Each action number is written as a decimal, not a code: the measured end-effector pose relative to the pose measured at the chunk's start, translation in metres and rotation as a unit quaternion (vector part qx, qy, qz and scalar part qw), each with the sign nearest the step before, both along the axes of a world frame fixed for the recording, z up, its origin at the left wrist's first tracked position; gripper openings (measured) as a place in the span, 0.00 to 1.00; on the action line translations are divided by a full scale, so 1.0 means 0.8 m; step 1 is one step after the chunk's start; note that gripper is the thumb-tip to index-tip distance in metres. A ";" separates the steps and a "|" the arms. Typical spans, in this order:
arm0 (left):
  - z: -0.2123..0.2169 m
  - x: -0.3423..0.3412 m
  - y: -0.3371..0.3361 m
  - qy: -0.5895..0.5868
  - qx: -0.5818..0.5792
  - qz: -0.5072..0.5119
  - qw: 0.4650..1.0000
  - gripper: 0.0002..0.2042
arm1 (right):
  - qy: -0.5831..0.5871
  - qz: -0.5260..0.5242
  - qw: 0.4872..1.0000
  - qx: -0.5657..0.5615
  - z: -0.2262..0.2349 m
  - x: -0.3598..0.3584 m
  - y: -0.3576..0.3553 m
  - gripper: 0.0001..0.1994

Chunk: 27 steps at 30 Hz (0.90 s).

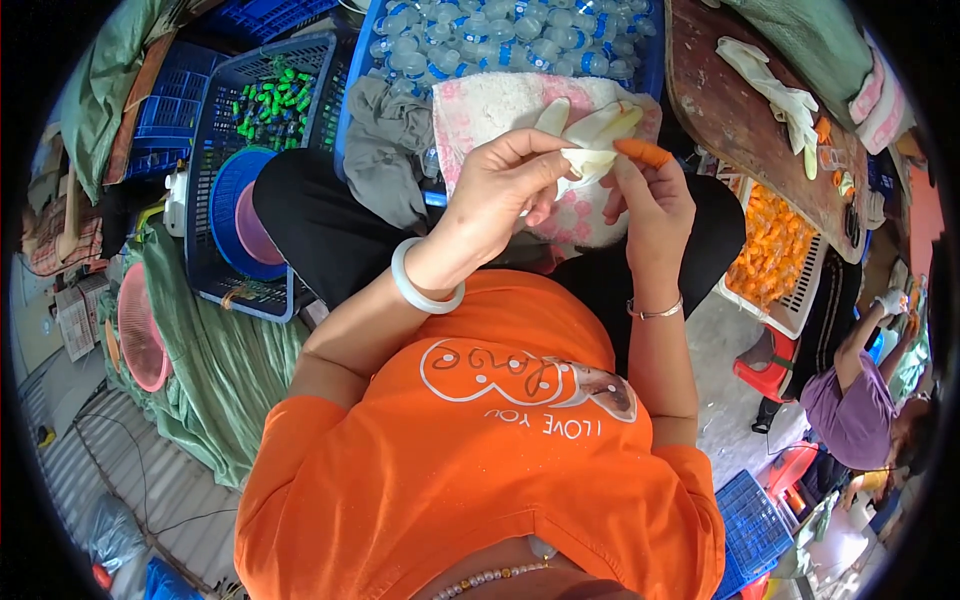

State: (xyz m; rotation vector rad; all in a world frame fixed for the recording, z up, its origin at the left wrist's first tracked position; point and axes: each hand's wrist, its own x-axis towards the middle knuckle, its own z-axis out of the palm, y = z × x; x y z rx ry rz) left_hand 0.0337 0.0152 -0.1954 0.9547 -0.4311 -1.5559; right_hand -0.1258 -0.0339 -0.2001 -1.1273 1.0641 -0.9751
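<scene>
My left hand (490, 190) pinches the edge of a pale white glove (605, 125) between thumb and fingers. From the other side, my right hand (655, 200) grips the same glove. An orange finger cover (642, 152) sits on one of my right fingers. The glove's fingers point away from me, with a yellowish tint at the tips. Under both hands, a white and pink towel (470, 125) is draped over the near edge of a blue bin (352, 110). Many small clear plastic pieces with blue parts (500, 35) fill that bin.
A grey cloth (385, 150) hangs at the bin's left. Further left, a blue basket (205, 130) holds green-topped pieces and a blue basin (225, 215). On the right, a brown board (700, 75) carries another white glove (765, 80), above a crate of orange pieces (770, 245). A co-worker (850, 415) is at far right.
</scene>
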 end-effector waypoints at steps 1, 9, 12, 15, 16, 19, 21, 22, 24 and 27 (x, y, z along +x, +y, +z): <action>-0.001 0.001 0.000 0.000 0.000 -0.001 1.000 0.05 | 0.000 -0.001 1.000 0.000 -0.002 0.000 0.001 0.06; -0.007 -0.006 0.000 -0.075 0.002 0.015 0.997 0.03 | 0.151 0.037 0.946 -0.284 0.000 0.016 0.027 0.07; -0.013 -0.010 0.005 -0.157 -0.029 0.017 0.987 0.03 | 0.059 0.011 0.981 -0.187 -0.014 0.020 0.025 0.06; -0.013 -0.011 0.006 -0.164 -0.037 0.012 0.986 0.03 | 0.020 0.020 0.994 -0.107 -0.011 0.019 0.023 0.06; -0.013 -0.011 0.006 -0.167 -0.041 0.010 0.985 0.03 | 0.001 0.024 0.997 -0.068 -0.011 0.018 0.023 0.06; -0.009 -0.013 0.005 -0.156 -0.020 0.005 0.987 0.03 | 0.024 0.019 0.995 -0.096 -0.012 0.017 0.023 0.06; -0.009 -0.014 0.005 -0.151 -0.009 0.003 0.988 0.03 | 0.035 0.017 0.993 -0.111 -0.013 0.016 0.022 0.06; -0.012 -0.014 0.006 -0.175 -0.014 0.006 0.984 0.03 | 0.051 0.021 0.992 -0.116 -0.013 0.014 0.021 0.06; -0.015 -0.014 0.007 -0.222 -0.025 0.013 0.975 0.03 | 0.082 0.028 0.988 -0.128 -0.011 0.012 0.019 0.06; -0.016 -0.010 0.006 -0.198 -0.006 0.020 0.980 0.02 | 0.029 0.009 0.998 -0.062 -0.002 0.010 0.018 0.06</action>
